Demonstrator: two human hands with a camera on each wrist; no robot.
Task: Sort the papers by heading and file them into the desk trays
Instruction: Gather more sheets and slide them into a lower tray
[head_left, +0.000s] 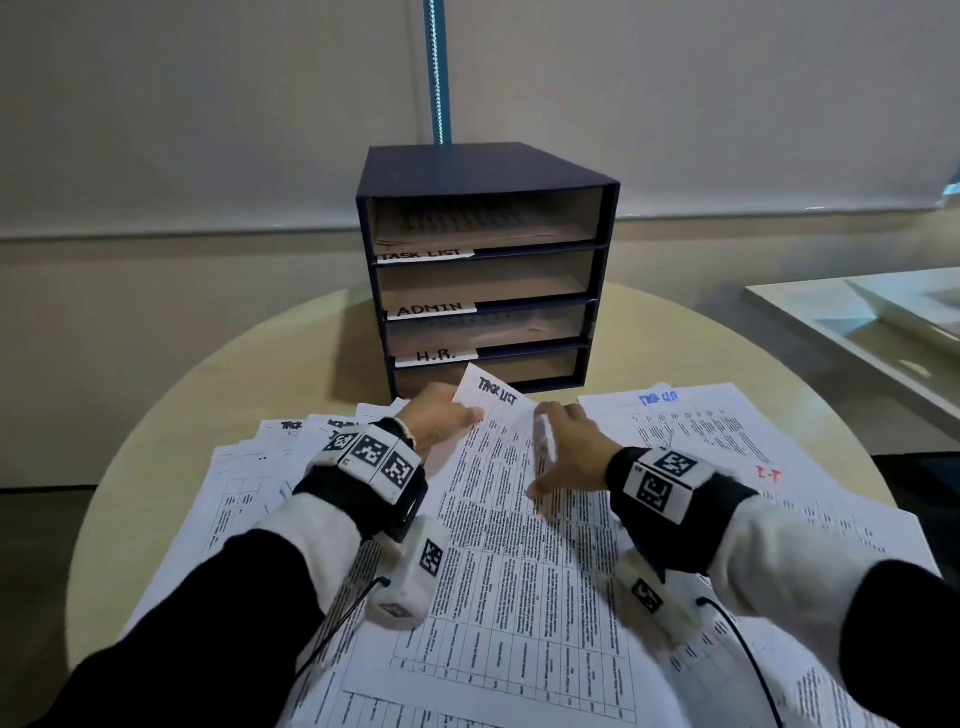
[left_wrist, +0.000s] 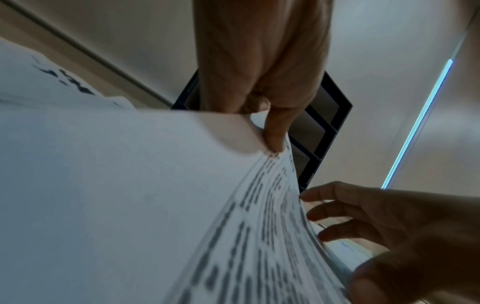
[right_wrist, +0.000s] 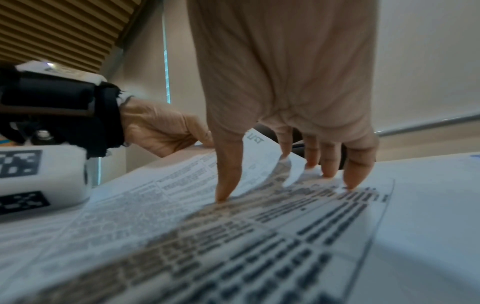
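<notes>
Four slots in the dark blue desk trays unit, which stands upright at the far side of the round table. Labels we can read, top down: TASK LIST, ADMIN, H.R.. Bottom slot's label is hidden behind the lifted paper. Top and H.R. slots hold sheets; ADMIN slot looks bare from here.

Our left hand pinches the top-left edge of the TASK LIST sheet. Left wrist view shows the thumb on the printed side, other fingers curled behind the paper. That corner is raised off the pile and curls up in front of the bottom tray.

Our right hand is spread, fingers straight, gripping nothing. Right wrist view shows the fingertips pressing down on the same sheet's printed table, near its right edge. The rest of the sheet lies flat on the pile.

Loose papers are fanned under and around both hands and cover most of the near tabletop. One sheet with a blue heading lies right of the hands, just in front of the trays. Another, marked I-T in red, lies farther right. More TASK headings peek out at the left; their text is too small to read.
</notes>
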